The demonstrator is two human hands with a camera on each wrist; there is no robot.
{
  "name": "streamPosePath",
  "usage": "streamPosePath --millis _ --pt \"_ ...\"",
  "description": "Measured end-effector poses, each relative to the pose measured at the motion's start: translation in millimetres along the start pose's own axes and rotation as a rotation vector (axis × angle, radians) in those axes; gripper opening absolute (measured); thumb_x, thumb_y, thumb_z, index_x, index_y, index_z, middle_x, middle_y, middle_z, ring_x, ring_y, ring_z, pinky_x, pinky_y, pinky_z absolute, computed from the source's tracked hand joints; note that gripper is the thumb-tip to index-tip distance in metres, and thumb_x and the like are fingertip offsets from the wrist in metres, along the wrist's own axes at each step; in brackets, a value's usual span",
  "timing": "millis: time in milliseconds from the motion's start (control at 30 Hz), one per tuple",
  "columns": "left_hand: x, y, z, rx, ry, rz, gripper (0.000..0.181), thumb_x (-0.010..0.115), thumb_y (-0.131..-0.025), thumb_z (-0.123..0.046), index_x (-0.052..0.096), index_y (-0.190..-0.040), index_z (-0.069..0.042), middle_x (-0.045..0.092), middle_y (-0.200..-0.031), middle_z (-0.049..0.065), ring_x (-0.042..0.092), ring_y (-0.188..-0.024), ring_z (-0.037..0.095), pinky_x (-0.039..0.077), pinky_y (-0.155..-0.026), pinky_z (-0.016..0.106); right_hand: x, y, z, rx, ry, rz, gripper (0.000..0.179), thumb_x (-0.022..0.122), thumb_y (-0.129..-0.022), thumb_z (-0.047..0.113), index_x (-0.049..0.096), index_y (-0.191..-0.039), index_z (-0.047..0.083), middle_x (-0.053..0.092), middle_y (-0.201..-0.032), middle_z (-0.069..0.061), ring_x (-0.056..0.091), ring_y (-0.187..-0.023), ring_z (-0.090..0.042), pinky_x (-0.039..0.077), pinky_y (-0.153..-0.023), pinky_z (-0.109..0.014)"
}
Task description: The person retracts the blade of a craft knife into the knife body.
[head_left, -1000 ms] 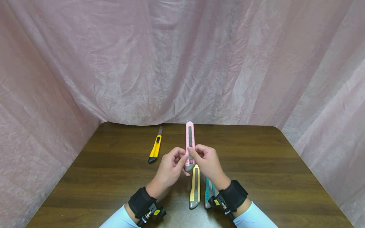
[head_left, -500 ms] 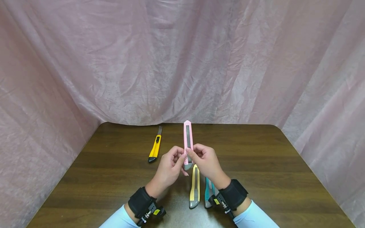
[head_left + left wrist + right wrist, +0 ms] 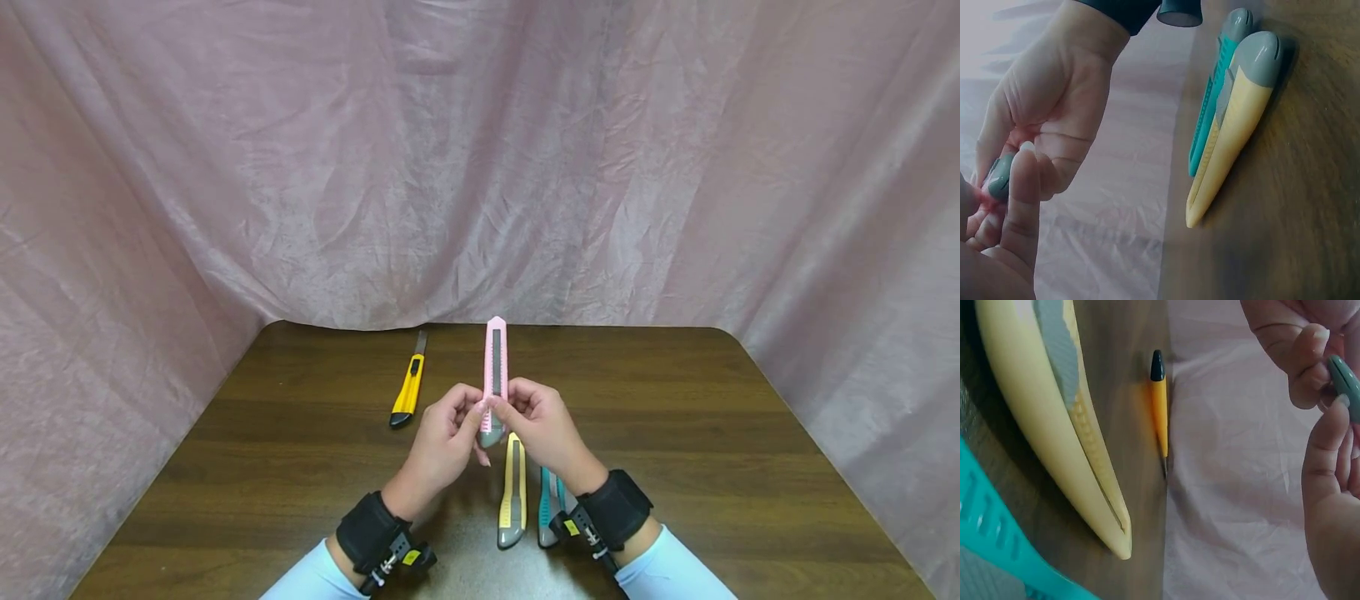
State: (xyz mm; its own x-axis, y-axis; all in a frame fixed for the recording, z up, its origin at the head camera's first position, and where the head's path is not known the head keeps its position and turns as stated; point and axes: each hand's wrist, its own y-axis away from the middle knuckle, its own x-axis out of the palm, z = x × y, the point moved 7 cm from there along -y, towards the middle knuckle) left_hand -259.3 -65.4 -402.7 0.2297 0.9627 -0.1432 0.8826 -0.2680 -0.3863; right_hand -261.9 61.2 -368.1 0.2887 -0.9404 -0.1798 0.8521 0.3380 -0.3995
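A pink utility knife [image 3: 496,358] with a grey butt end points away from me, raised over the table. My left hand [image 3: 441,446] pinches its lower left side, thumb on top. From the other side my right hand [image 3: 547,425] pinches it too, its thumb near the left thumb. Both wrist views show the grey butt [image 3: 1000,177] between the fingers; no bare blade can be made out at the tip. Just below the hands lies a pale yellow utility knife [image 3: 512,496]. Beside it, a teal utility knife [image 3: 547,508] is partly hidden by the right wrist.
Left of the hands, farther back, a bright yellow snap-off knife [image 3: 409,390] lies with its blade out, pointing away. Everything rests on a brown wooden table [image 3: 675,450]. A pink curtain [image 3: 480,167] hangs around the back and sides.
The pink utility knife has shifted slightly left, and its butt has swung a little leftward. The right thumb has slid down along it, closer to the left thumb. The other knives stay put.
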Motion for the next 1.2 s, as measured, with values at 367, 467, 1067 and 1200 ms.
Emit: streamPosePath --millis 367,467,1067,1200 --pt "2.7 15.5 -0.2 -0.175 -0.412 0.128 0.05 0.072 -0.086 -0.026 0.048 -0.125 -0.007 0.056 -0.082 -0.001 0.057 -0.056 0.012 0.054 -0.046 0.025 -7 -2.6 -37 0.215 0.347 -0.027 0.026 0.069 -0.087 0.036 0.067 -0.076 0.013 0.051 -0.054 0.0 0.043 -0.042 -0.012 0.033 -0.034 -0.021" --pt "7.1 34.3 7.3 -0.243 -0.63 0.231 0.057 0.079 -0.077 -0.03 0.051 -0.118 -0.001 0.055 -0.078 -0.004 0.054 -0.058 0.006 0.05 -0.048 0.02 12 8.5 -50 0.354 0.496 0.17 0.034 0.067 -0.087 0.04 0.066 -0.069 0.011 0.049 -0.048 0.006 0.041 -0.039 -0.008 0.028 -0.033 -0.019" --pt "38.5 62.5 25.0 -0.244 -0.932 0.385 0.036 0.08 -0.072 -0.037 0.052 -0.063 -0.016 0.042 -0.052 -0.011 0.038 -0.043 0.002 0.032 -0.036 0.019 43 29.1 -68 0.496 0.922 0.519 0.028 0.068 -0.085 0.033 0.059 -0.066 0.015 0.052 -0.06 0.003 0.051 -0.049 -0.011 0.044 -0.044 -0.024" --pt "43.0 63.2 26.0 -0.263 -0.944 0.402 0.038 0.081 -0.07 -0.039 0.051 -0.065 -0.015 0.044 -0.052 -0.01 0.04 -0.045 0.003 0.035 -0.038 0.019 38 31.5 -70 0.528 0.952 0.497 0.029 0.07 -0.083 0.037 0.059 -0.069 0.014 0.053 -0.062 0.002 0.052 -0.051 -0.011 0.046 -0.046 -0.024"
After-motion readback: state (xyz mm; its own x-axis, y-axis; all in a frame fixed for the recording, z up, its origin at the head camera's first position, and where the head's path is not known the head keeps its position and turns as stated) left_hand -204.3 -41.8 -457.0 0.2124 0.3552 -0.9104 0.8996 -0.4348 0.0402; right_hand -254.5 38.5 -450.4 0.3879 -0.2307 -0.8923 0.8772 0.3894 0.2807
